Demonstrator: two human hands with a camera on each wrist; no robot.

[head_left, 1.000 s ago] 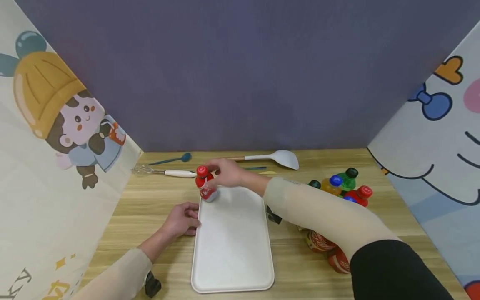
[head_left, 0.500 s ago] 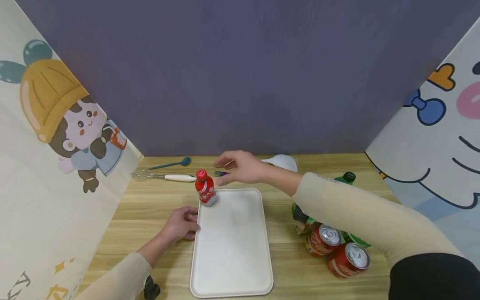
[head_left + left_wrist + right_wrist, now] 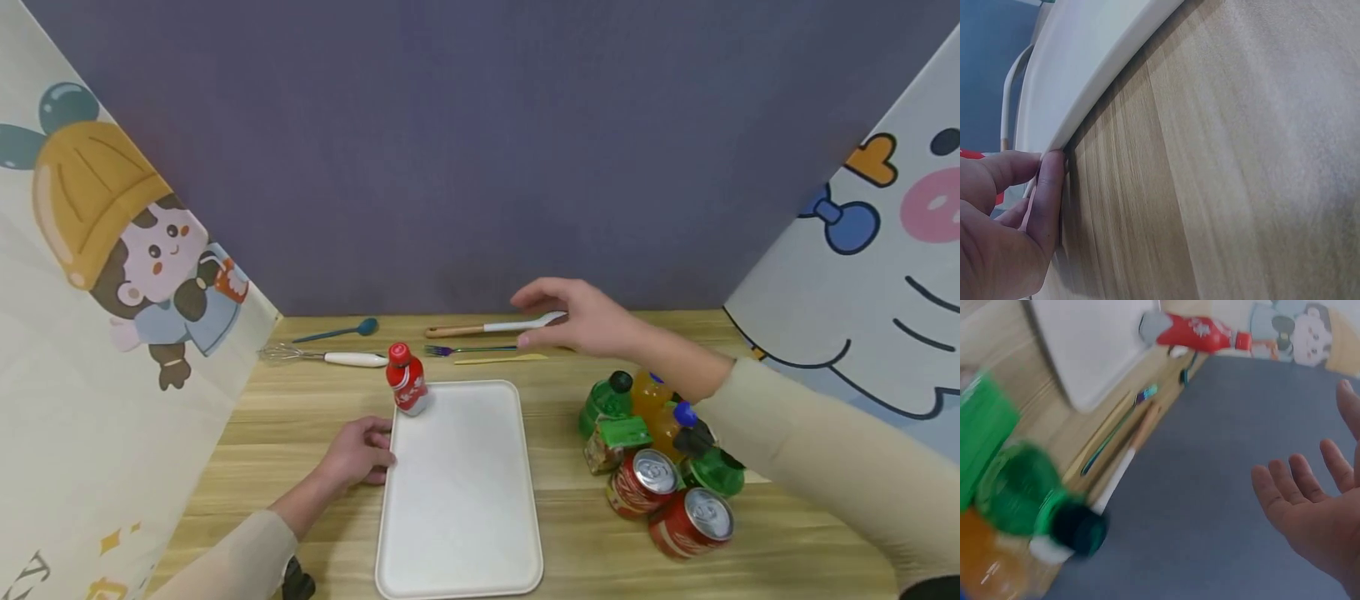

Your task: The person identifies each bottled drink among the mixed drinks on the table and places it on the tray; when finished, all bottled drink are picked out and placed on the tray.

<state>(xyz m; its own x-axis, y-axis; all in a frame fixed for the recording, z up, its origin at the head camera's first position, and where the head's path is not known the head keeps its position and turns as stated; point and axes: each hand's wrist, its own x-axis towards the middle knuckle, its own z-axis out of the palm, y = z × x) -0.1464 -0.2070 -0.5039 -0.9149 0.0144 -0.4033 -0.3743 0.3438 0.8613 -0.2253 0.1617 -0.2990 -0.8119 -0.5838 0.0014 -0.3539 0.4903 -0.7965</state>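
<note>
A white rectangular tray (image 3: 459, 492) lies on the wooden table. My left hand (image 3: 357, 452) pinches its left rim; in the left wrist view, the thumb and fingers (image 3: 1050, 178) meet at the tray's edge. A red bottle (image 3: 408, 382) with a red cap stands upright on the tray's far left corner. Off to the right, my right hand (image 3: 581, 318) is in the air with its fingers spread and nothing in them, overlapping the white head of a spatula (image 3: 517, 325). The right wrist view shows its palm (image 3: 1329, 525) beyond a green bottle (image 3: 1029, 494).
Right of the tray stand several drinks: green bottles (image 3: 606, 404), orange bottles (image 3: 648, 396), a small green-topped carton (image 3: 618, 442) and red cans (image 3: 690, 525). Along the back lie a whisk (image 3: 352, 359), a blue spoon (image 3: 341, 331), a fork (image 3: 472, 349) and a yellow knife (image 3: 501, 360).
My right hand has let go of the red bottle, leaving it on the tray corner, and has moved right toward the drinks. My left hand has stayed at the tray's rim.
</note>
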